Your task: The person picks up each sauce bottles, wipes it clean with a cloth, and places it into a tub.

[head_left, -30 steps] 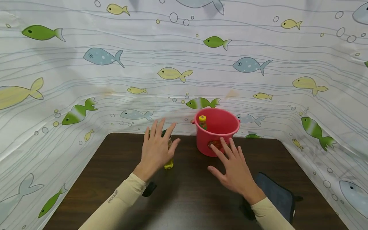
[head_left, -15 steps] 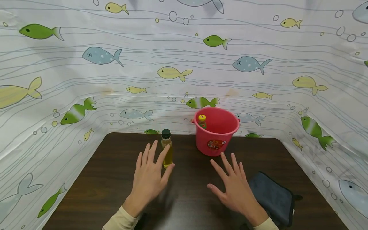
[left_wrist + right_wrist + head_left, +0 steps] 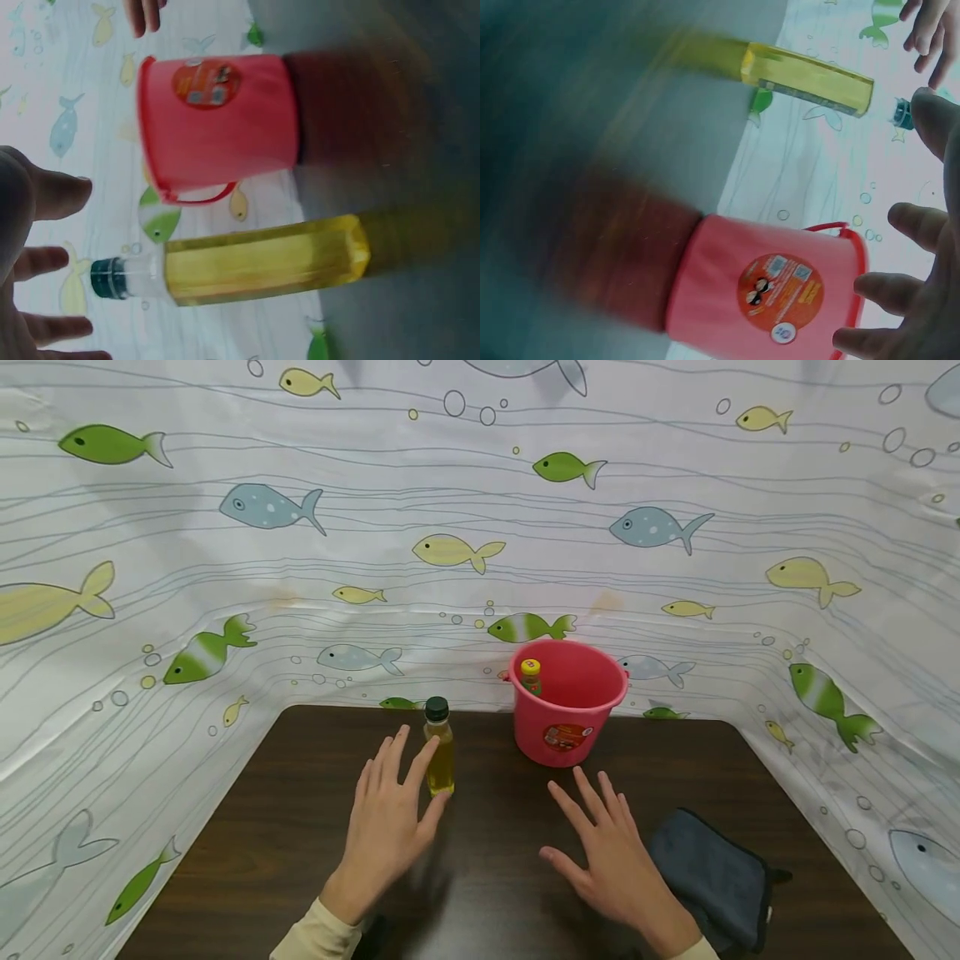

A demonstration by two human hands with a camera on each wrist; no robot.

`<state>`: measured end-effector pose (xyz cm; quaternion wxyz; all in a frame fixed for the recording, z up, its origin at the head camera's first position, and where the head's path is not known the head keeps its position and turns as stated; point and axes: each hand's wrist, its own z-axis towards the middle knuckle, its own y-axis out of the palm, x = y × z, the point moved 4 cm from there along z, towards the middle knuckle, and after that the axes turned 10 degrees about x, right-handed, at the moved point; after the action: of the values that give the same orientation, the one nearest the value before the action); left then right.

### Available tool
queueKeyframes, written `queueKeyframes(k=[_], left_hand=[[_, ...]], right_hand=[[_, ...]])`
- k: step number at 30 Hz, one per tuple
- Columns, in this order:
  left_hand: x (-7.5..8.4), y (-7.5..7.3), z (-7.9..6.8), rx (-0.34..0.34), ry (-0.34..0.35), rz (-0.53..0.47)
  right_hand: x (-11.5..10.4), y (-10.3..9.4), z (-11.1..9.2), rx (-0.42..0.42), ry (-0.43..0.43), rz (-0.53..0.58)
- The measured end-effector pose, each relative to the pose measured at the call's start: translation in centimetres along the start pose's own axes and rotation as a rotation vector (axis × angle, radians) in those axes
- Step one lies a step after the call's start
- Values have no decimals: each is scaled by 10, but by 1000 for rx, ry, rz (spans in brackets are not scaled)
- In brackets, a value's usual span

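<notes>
A clear bottle of yellow oil (image 3: 441,768) with a dark green cap stands upright on the brown table. My left hand (image 3: 382,827) hovers in front of it, fingers spread, partly overlapping the bottle in the head view; a gap shows between fingers and bottle (image 3: 262,264) in the left wrist view. To the right stands a pink bucket (image 3: 536,731) with a round red label. Inside it, a small bottle with a yellow cap (image 3: 530,670) pokes up. Nearer than the bucket, my right hand (image 3: 618,860) is held over the table with its fingers apart, holding nothing.
A dark grey-blue fabric piece with black edging (image 3: 712,877) lies on the table right of my right hand. White sheeting printed with fish (image 3: 450,610) encloses the table (image 3: 247,860) at the back and both sides.
My left hand has drawn back toward me and down from the oil bottle, which now shows more fully. The right hand has pulled slightly back from the bucket.
</notes>
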<state>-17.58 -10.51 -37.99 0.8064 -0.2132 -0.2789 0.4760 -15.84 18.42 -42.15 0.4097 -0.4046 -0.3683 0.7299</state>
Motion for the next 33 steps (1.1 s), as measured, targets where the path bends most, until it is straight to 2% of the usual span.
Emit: queueKeyframes(k=[6, 11, 15, 21, 24, 27, 33], left_hand=[[-1, 1, 23, 38, 11, -69], [-2, 10, 44, 59, 16, -144], [-8, 21, 55, 47, -37, -201], [-19, 43, 55, 9, -171, -320], [-24, 52, 52, 18, -212, -359], [-27, 58, 49, 53, -239, -366], [-29, 66, 48, 111, -229, -372]], right_hand=[[-14, -2, 11, 38, -78, 19], [-27, -2, 22, 61, -134, 13], [-39, 2, 33, 45, -160, 29], [-51, 16, 43, -18, -190, 60], [-56, 24, 46, -35, -219, 84], [-61, 29, 49, -49, -245, 113], [-65, 37, 50, -82, -252, 119]])
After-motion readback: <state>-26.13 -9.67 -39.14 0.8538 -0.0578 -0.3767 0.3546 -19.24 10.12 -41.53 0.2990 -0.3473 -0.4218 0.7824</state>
